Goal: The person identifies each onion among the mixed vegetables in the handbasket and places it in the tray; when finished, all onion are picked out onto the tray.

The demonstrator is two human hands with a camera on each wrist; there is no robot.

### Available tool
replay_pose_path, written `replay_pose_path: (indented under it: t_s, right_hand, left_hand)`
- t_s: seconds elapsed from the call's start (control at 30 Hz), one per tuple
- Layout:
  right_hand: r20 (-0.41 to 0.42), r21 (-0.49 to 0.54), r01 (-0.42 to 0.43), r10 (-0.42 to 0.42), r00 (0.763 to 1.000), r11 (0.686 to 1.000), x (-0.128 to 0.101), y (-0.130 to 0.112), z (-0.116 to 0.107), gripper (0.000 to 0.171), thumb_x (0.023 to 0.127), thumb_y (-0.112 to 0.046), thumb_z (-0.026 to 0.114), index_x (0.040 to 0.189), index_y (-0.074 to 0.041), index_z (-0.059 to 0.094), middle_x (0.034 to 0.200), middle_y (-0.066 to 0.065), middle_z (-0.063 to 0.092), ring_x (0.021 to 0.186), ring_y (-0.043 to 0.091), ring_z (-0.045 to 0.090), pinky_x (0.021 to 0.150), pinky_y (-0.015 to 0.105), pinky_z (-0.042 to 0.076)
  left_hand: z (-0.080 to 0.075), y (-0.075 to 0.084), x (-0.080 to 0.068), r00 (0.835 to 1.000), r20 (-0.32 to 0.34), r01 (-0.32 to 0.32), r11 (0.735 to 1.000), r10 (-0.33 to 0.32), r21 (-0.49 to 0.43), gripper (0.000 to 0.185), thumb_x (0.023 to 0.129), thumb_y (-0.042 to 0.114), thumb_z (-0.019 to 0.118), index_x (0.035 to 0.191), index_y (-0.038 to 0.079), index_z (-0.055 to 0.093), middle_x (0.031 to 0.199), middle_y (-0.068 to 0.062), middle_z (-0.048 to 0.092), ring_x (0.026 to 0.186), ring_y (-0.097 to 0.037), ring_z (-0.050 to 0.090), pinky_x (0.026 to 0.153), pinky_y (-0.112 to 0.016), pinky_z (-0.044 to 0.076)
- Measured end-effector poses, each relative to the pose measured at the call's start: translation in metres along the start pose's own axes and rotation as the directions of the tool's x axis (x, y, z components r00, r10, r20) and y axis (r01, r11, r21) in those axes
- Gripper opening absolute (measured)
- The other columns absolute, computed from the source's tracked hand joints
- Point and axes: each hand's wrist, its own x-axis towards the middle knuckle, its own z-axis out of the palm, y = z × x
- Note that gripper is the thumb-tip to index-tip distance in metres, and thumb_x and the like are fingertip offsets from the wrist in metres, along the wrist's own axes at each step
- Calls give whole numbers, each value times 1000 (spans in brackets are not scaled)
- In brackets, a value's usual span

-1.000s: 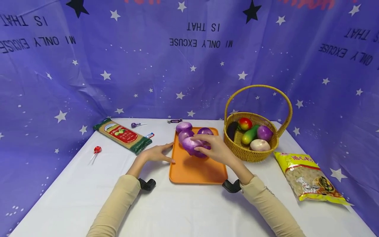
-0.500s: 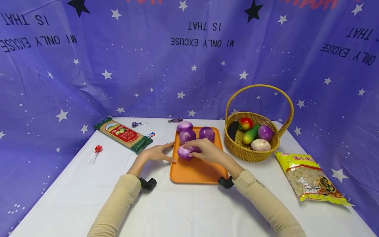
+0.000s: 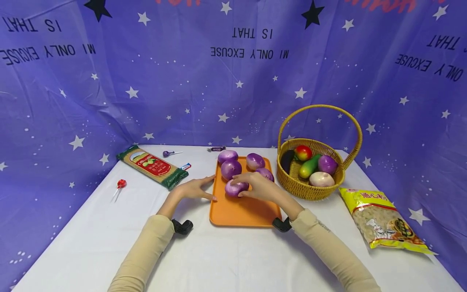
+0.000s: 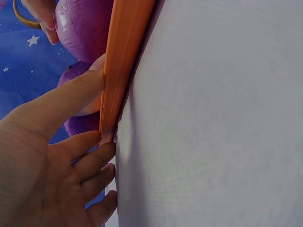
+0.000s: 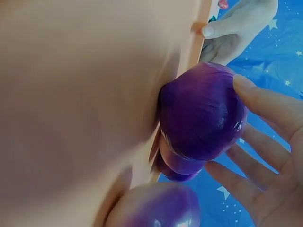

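My right hand (image 3: 257,186) holds a purple onion (image 3: 233,189) low over the front part of the orange tray (image 3: 244,213), its thumb and fingers at the sides. In the right wrist view the thumb tip lies on this onion (image 5: 203,113), and the fingertips reach behind it. Several more purple onions, such as the one behind (image 3: 231,169) and another to the right (image 3: 265,174), sit on the tray. My left hand (image 3: 193,189) touches the tray's left side, fingers spread. The left wrist view shows its thumb at the rim (image 4: 120,61) and its fingertips along the outer wall.
A wicker basket (image 3: 308,192) with a tall handle holds toy-like vegetables to the tray's right. A yellow bag of pasta (image 3: 383,219) lies farther right. At the left are a long pasta packet (image 3: 151,166), a red lollipop (image 3: 120,184) and a purple lollipop (image 3: 167,154).
My right hand has brought the onion down from above the others to the tray's front part, then slightly right. Onions at the right have shifted apart. The left hand has stayed put.
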Motion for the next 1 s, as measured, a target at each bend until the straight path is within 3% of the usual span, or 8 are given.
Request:
replay_pose_path:
  t_s: [0.33, 0.7, 0.83, 1.0]
  right_hand:
    - [-27, -19, 19, -20, 999, 1000, -14, -2, -14, 37, 84, -13, 76, 119, -9, 69, 128, 9, 62, 122, 25, 54, 104, 39, 42]
    - [-73, -79, 3, -9, 997, 997, -57, 9, -53, 38, 83, -14, 77, 120, -12, 68, 128, 10, 62, 119, 26, 56, 95, 40, 49]
    - [-59, -113, -57, 50, 997, 992, -73, 15, -77, 39, 84, -13, 76, 122, -11, 68, 129, 11, 61, 120, 30, 54, 99, 46, 46]
    - [-7, -183, -130, 131, 991, 974, -89, 30, -105, 39, 83, -12, 77, 120, -6, 67, 126, 14, 63, 111, 31, 61, 91, 45, 51]
  left_hand:
    - [1, 0, 2, 1000, -9, -21, 1000, 21, -6, 96, 80, 50, 74, 154, 15, 25, 154, -16, 31, 138, -40, 30, 112, -53, 27]
    - [2, 1, 1, 1000, -10, -17, 1000, 17, -12, 96, 80, 50, 74, 154, 15, 25, 154, -16, 30, 138, -39, 29, 112, -52, 26]
    - [2, -1, 2, 1000, -9, -23, 1000, 23, -14, 96, 80, 49, 74, 154, 14, 24, 154, -16, 30, 139, -40, 29, 112, -53, 25]
    - [0, -2, 0, 1000, -12, -26, 1000, 25, -9, 96, 80, 49, 74, 154, 13, 24, 154, -17, 29, 138, -41, 29, 112, -54, 25]
